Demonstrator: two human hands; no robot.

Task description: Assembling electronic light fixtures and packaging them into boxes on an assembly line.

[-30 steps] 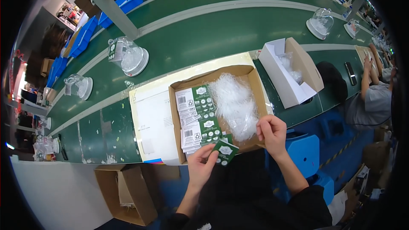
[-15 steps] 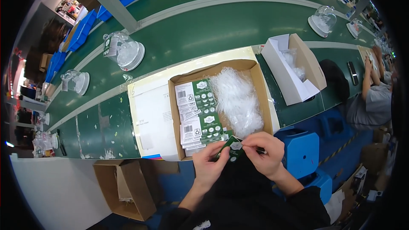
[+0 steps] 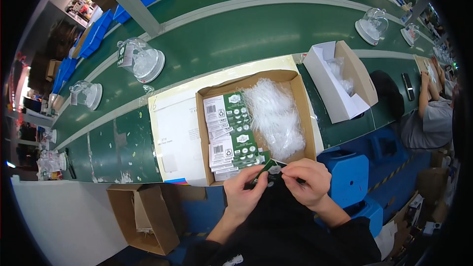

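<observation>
My left hand (image 3: 242, 190) pinches a small green printed hang tag (image 3: 272, 168) between thumb and fingers, over the near edge of a shallow cardboard tray (image 3: 309, 118). Close beside it, my right hand (image 3: 309, 183) is closed at the tag's upper right corner. A thin pale strand shows between that corner and the right fingertips. In the tray's left half lie stacked green-and-white tags (image 3: 241, 143), overlapping in two groups. A loose bundle of thin clear-white plastic strands (image 3: 273, 113) fills the right half.
Beneath the tray lies a flattened white carton (image 3: 172, 143). An open white box (image 3: 340, 81) with clear-wrapped contents stands to the right. Clear domes on white bases (image 3: 148, 64) sit along the green belt (image 3: 221, 29). Blue stools (image 3: 347, 177) are at right; a co-worker sits beyond.
The green tag has tilted in my fingers, and both hands have shifted only slightly. The domes on the belt have moved a little to the left.
</observation>
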